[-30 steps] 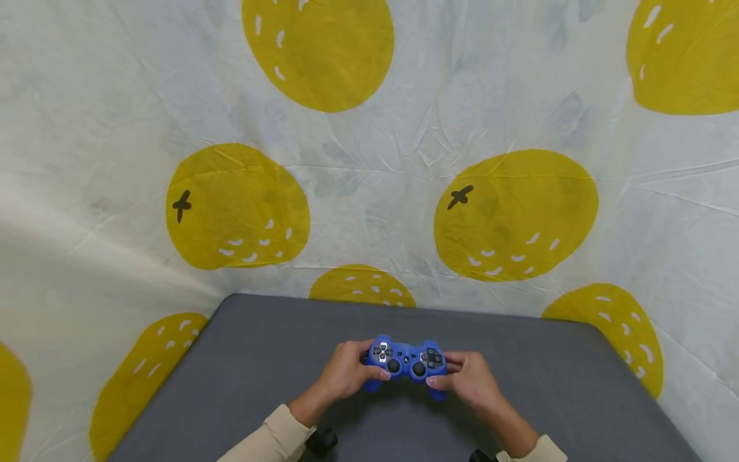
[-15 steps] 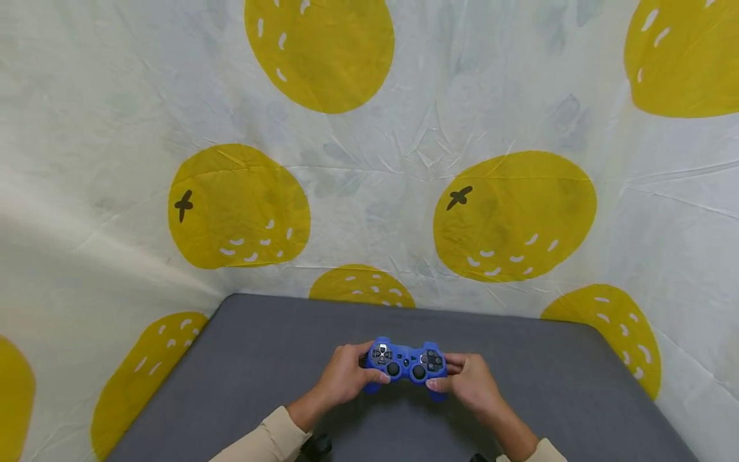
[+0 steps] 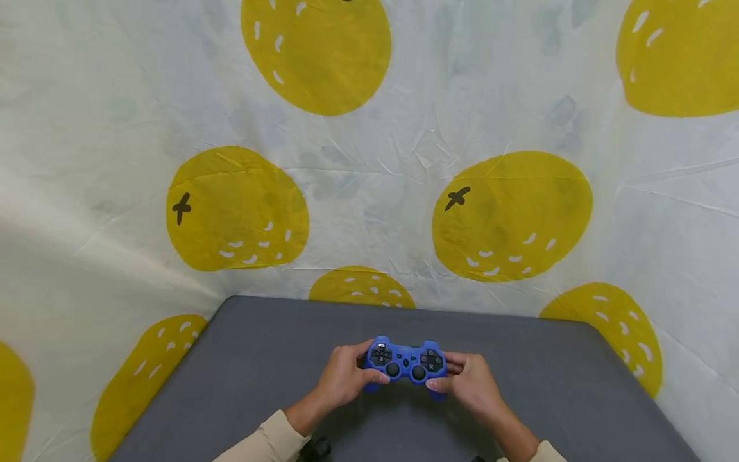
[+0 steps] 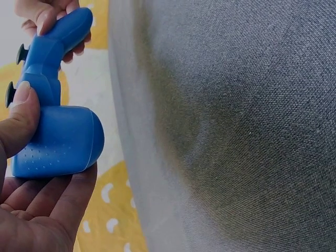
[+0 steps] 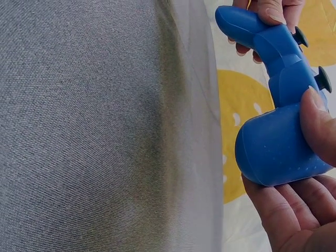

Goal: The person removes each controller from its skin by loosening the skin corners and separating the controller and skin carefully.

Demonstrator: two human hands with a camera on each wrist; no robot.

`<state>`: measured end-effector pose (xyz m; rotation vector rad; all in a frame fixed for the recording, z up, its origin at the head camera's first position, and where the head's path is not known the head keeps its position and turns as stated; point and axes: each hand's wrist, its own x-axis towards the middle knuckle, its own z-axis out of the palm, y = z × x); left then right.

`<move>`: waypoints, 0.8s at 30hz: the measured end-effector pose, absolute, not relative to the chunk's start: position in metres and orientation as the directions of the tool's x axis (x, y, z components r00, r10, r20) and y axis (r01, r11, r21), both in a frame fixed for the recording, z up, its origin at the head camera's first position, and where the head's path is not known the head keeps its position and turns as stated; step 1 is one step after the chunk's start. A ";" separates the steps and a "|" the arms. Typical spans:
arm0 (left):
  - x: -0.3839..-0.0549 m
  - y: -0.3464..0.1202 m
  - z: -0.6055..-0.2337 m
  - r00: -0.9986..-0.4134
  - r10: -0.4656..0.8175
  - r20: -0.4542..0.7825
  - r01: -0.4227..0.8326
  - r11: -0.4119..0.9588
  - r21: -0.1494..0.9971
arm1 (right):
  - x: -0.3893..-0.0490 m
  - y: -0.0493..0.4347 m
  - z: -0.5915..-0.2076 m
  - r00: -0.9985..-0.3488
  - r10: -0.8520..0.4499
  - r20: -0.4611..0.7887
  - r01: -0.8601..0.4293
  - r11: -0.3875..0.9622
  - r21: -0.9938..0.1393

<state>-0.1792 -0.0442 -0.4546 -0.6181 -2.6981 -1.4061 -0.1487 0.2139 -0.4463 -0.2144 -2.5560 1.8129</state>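
Observation:
A blue game controller [image 3: 407,356] with black thumbsticks is held above the grey table, its button face toward the head view. My left hand [image 3: 342,377] pinches its left end, thumb on the near side of the face and fingers behind. At the right end, my right hand [image 3: 475,383] grips it the same way. In the left wrist view the blue handle [image 4: 63,139] sits between thumb and fingers. The right wrist view shows the other handle [image 5: 278,147] between the right thumb and the fingers beneath.
The grey table [image 3: 277,333] spreads out under the hands, with their shadow on it. Behind and beside it hangs a white cloth [image 3: 369,212] printed with large yellow fruit. Dark wrist gear [image 3: 316,447] shows below the left cuff.
Both hands keep their grip and the controller stays nearly in place. Its face tilts very slightly, and the head view shifts a little.

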 end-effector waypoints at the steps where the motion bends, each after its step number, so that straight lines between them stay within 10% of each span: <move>1: -0.179 -0.044 -0.454 -0.922 0.327 0.210 0.359 0.512 0.780 | -0.149 0.213 -0.446 -0.990 0.116 -0.078 0.112 0.320 -0.941; 24: -0.179 -0.043 -0.458 -0.949 0.232 0.215 0.300 0.438 0.848 | -0.146 0.214 -0.447 -0.988 0.152 -0.023 0.072 0.332 -0.941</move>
